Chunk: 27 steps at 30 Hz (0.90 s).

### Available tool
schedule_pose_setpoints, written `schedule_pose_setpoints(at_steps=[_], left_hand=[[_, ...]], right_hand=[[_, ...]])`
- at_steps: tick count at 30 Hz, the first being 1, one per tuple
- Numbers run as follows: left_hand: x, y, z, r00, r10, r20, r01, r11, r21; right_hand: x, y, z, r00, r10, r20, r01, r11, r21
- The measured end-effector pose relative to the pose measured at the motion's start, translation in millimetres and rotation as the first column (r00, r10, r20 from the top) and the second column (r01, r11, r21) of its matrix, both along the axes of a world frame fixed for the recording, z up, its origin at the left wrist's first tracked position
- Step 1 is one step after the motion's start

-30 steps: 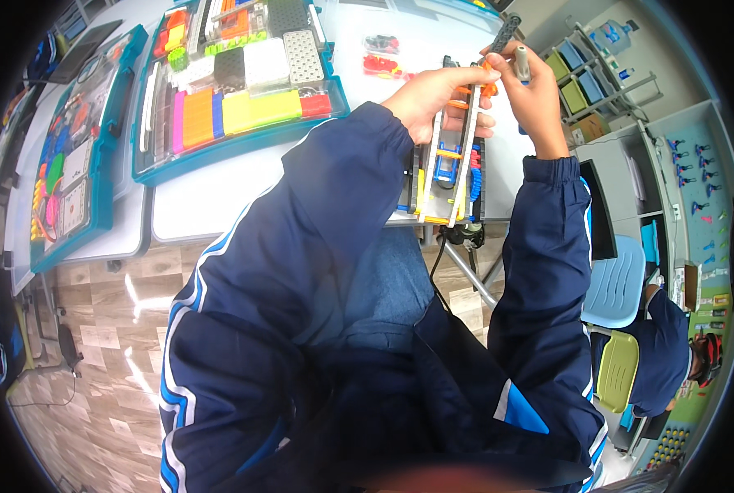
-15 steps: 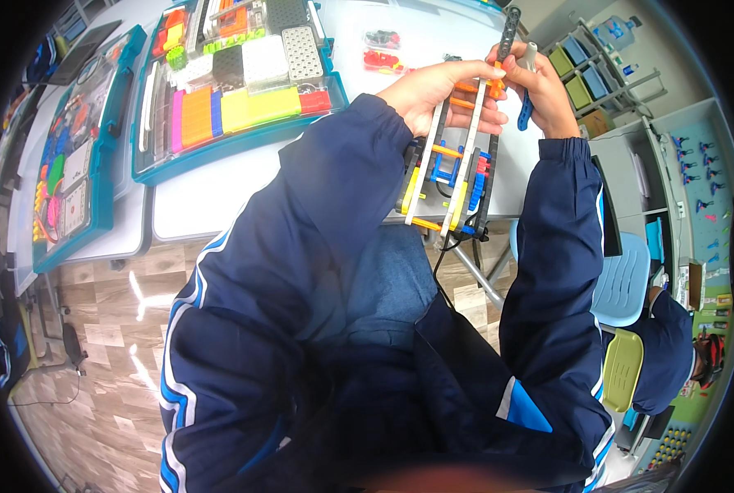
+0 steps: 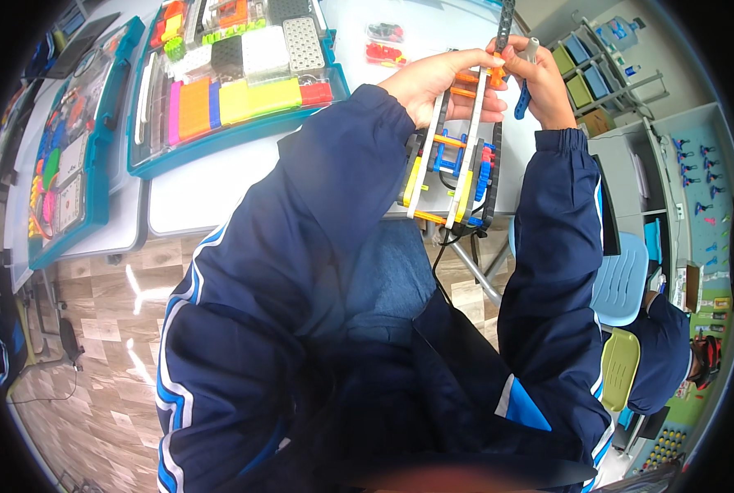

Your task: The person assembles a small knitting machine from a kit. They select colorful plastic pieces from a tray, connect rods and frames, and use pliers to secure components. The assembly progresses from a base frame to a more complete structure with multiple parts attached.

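Forms a long toy frame (image 3: 466, 156) with pale rails (image 3: 475, 107), orange crossbars (image 3: 464, 92) and yellow sides (image 3: 464, 195), clasped in the left hand (image 3: 437, 78), with a dark bar (image 3: 506, 18) pinched in the right hand (image 3: 548, 90).

The white desk (image 3: 211, 193) carries a teal-rimmed case (image 3: 235, 134) of colourful building parts (image 3: 194, 108) and two small clear boxes (image 3: 375, 39), one holding red pieces (image 3: 386, 54). Another teal case (image 3: 97, 201) lies on the adjoining left desk (image 3: 129, 214).
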<state>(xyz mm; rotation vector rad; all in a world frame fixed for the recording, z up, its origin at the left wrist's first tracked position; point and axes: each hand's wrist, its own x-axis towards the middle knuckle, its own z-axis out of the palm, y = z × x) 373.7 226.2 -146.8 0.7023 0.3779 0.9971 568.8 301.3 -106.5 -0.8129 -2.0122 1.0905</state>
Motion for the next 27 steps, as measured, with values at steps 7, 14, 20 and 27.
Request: schedule_pose_setpoints(at_steps=[7,14,20,27], left_hand=[[-0.2,-0.3,0.3,0.999,0.001,0.045,-0.002,1.0,0.018],[0.9,-2.7,2.1,0.999,0.026,0.034,-0.032,0.979,0.203],[2.6,0.0,3.2,0.985,0.168,0.033,-0.171,0.941,0.291],[11.4,0.9,-4.2,0.963,0.267,-0.026,-0.256,0.944,0.208]], right_hand=[[-3.6,-18.4,12.0,0.991,-0.066,0.117,0.052,0.992,0.114],[7.2,-54.8,46.2,0.904,-0.227,-0.362,0.237,0.971,-0.019],[3.9,-86.1,54.1,0.787,-0.333,-0.519,0.391,0.92,0.003],[-12.3,-97.7,54.0,0.784,-0.319,-0.533,0.417,0.906,0.07]])
